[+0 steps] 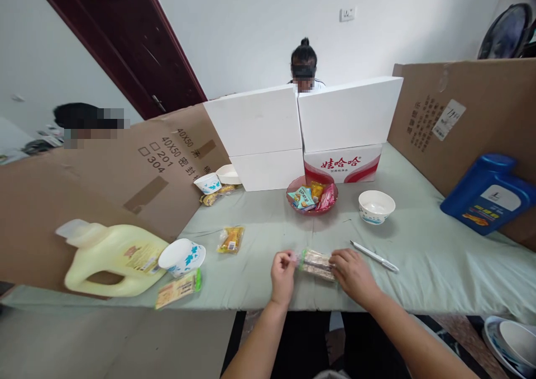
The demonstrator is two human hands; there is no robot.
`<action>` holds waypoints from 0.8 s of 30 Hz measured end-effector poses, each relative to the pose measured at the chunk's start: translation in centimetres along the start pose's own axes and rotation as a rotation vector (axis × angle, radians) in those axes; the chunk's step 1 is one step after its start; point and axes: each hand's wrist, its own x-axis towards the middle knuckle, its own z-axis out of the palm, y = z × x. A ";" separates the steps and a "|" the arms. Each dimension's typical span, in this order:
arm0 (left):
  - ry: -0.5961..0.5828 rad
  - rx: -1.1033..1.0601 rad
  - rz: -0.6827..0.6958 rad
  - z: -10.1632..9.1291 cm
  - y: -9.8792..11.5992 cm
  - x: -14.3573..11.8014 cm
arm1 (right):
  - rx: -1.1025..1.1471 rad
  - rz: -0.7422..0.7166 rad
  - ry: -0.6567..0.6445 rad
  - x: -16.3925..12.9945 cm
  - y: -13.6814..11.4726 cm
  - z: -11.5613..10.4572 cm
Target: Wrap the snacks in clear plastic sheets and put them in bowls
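Observation:
A clear snack packet (317,264) with green edging and speckled tan and brown contents lies close to the table's near edge. My left hand (283,273) pinches the packet's clear left end between thumb and fingertips. Over its right end, the curled fingers of my right hand (354,273) grip the packet and hide part of it. A white pen (374,256) lies just right of that hand. Beyond the packet, a pinkish glass bowl (298,209) holds several wrapped snacks, and a white patterned bowl (377,206) stands to its right.
White boxes (259,128) and cardboard panels (473,122) wall the table. Left are a yellow jug (113,256), a tilted bowl (181,258), a green-edged packet (179,289) and a yellow packet (230,240). A blue bottle (488,197) leans right. Two people are behind the barriers.

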 end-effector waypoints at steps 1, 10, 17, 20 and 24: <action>0.058 -0.037 -0.040 -0.9 -0.2 -0.1 | 0.004 0.030 -0.001 -0.3 0.7 -0.1; 0.319 0.197 0.347 -5.0 3.4 -2.5 | 0.152 -0.149 0.135 -2.9 -1.0 -3.6; -0.750 0.531 0.598 -0.9 8.9 -5.5 | 0.177 -0.151 -0.476 -5.7 -3.6 -3.1; -0.816 0.701 0.581 0.7 7.7 -6.3 | 0.067 0.003 -0.458 -5.8 -2.7 -2.1; -0.629 0.837 0.570 1.1 5.7 -5.7 | -0.143 0.153 -0.332 -4.9 -1.5 -1.2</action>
